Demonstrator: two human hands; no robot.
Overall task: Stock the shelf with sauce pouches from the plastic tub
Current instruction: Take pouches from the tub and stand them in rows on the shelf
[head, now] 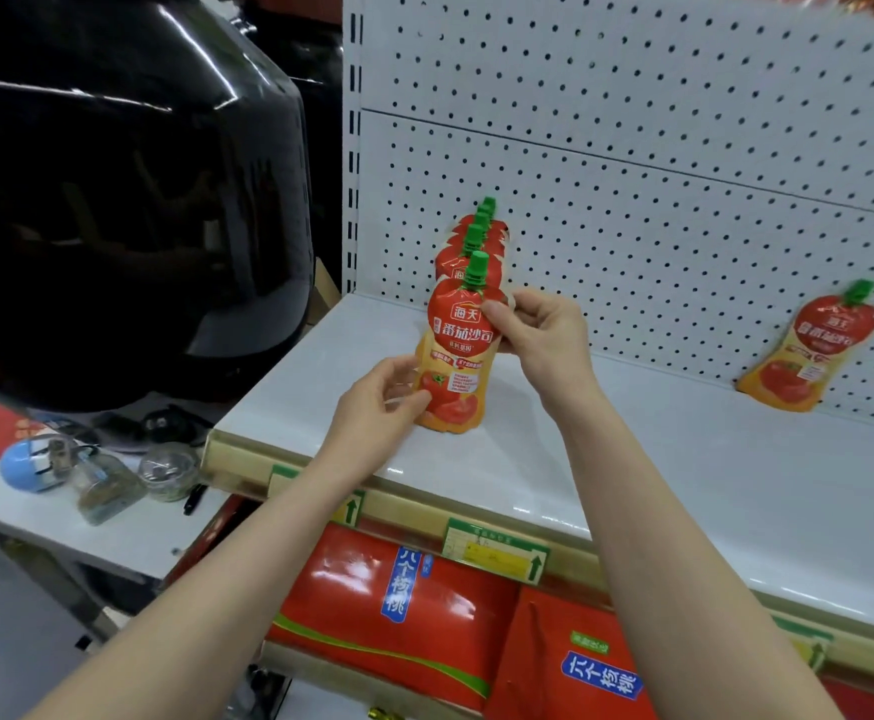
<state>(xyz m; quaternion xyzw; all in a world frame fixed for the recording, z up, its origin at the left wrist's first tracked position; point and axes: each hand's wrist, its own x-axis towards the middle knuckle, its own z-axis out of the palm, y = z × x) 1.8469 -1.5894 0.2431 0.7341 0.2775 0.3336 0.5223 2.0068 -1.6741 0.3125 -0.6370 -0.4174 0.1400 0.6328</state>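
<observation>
A red and orange sauce pouch [458, 350] with a green cap stands upright on the white shelf [606, 459], at the front of a row of like pouches [468, 246] running back toward the pegboard. My left hand [380, 402] pinches its lower left edge. My right hand [538, 335] grips its upper right side, thumb on the front. Another pouch [809, 350] leans against the pegboard far to the right. The plastic tub is not in view.
White pegboard [658, 174] backs the shelf. Price tags [497, 553] line the shelf's front edge. Red cartons [388, 610] fill the shelf below. A large black glossy object [123, 200] looms at left, above a low white surface with a blue item [26, 465] and glass jars [169, 470].
</observation>
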